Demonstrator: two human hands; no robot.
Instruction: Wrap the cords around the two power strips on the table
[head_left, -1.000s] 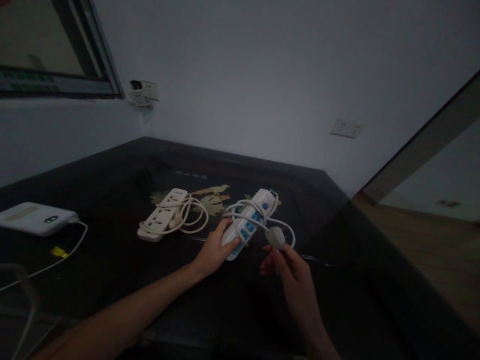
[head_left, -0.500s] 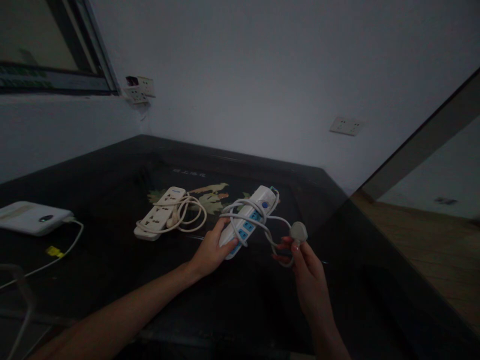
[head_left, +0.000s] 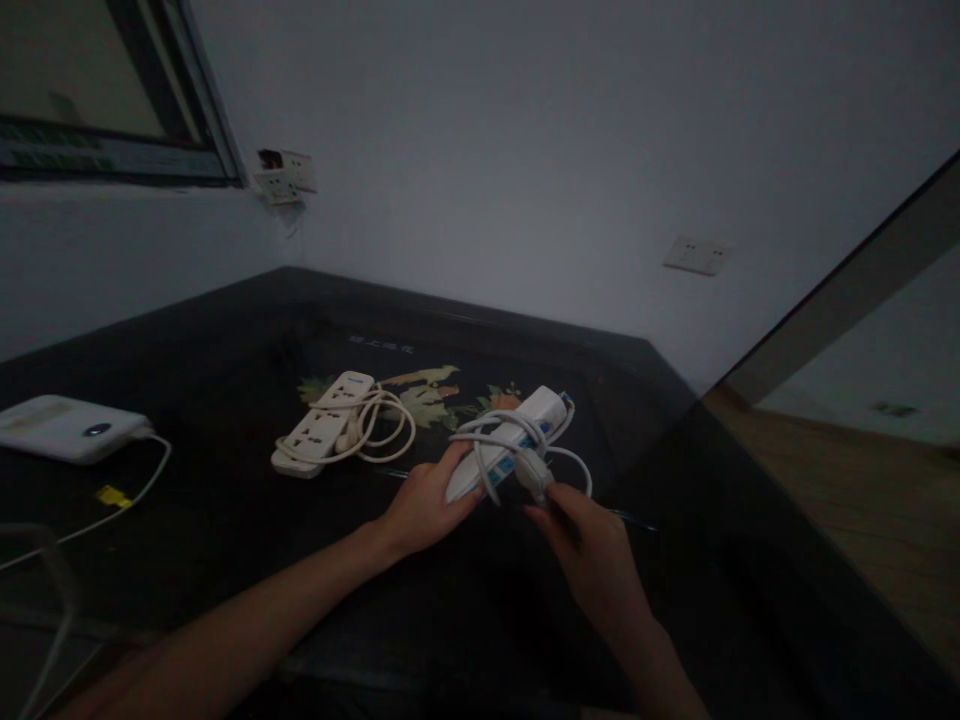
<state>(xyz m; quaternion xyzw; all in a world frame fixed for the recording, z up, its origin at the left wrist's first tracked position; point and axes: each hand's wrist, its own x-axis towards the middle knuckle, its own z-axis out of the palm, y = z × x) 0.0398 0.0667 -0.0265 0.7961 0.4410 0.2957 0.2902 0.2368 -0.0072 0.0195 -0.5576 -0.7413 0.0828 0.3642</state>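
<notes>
My left hand (head_left: 431,503) grips the near end of a white power strip (head_left: 468,476) with blue sockets, which is tilted over the dark table. A grey-white cord (head_left: 486,440) is looped around the strip's middle. Between the fingers of my right hand (head_left: 589,540) is the cord's plug (head_left: 532,474), close beside the sockets on the strip's right side. One length of cord curves out to the right behind the plug. To the left, a second, cream power strip (head_left: 319,430) lies on the table, its own cord coiled over it.
A white device (head_left: 71,428) with a cable and yellow tag (head_left: 114,497) sits at the left on the black table (head_left: 225,330). Wall sockets (head_left: 697,256) are on the wall behind. A pale bent tube (head_left: 56,570) stands at the near left. The table's right edge drops to a wooden floor.
My right hand has brought the plug leftward to the strip's side. The strip has turned in my left hand, its sockets now facing more to the right and its far end shifted right.
</notes>
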